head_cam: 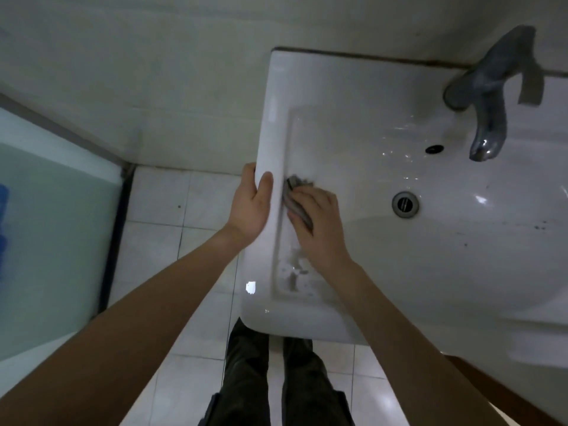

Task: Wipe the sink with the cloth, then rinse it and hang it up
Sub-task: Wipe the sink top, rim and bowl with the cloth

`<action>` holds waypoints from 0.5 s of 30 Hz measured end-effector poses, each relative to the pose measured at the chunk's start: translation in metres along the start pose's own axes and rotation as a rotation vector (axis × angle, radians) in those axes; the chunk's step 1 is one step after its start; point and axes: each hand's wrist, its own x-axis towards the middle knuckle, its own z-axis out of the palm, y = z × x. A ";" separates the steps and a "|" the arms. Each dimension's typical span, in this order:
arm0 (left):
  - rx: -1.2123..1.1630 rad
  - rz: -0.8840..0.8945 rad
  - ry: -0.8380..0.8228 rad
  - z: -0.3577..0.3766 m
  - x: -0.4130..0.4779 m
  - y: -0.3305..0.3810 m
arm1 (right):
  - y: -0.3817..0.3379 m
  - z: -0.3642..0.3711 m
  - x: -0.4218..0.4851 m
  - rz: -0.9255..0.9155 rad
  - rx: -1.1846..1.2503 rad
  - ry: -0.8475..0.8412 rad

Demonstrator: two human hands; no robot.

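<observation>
A white ceramic sink (307, 96) fills the right of the head view, with a round metal drain (405, 204) in its basin. My right hand (319, 229) presses a small grey cloth (296, 198) against the flat left ledge of the sink, beside the basin. My left hand (250, 207) grips the sink's outer left edge, thumb on top and fingers curled around the rim. Wet patches and droplets show on the ledge below my right hand.
A grey metal tap (488, 96) stands at the back right, its spout over the basin, above an overflow hole (434, 149). White floor tiles (159, 210) lie below left. A frosted glass panel (46, 226) stands at the left. My legs in dark trousers (246, 373) are under the sink's front edge.
</observation>
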 end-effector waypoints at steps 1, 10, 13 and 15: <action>0.007 0.004 0.004 0.000 0.000 -0.001 | 0.000 -0.009 -0.021 -0.044 0.015 -0.086; 0.025 -0.008 0.002 0.001 -0.003 0.003 | 0.016 -0.061 -0.057 -0.365 -0.050 -0.799; 0.048 -0.008 0.013 0.002 -0.003 0.004 | 0.039 -0.097 -0.070 -0.283 -0.039 -0.796; 0.056 -0.003 0.013 0.002 -0.003 0.004 | 0.056 -0.126 -0.085 -0.165 -0.016 -0.776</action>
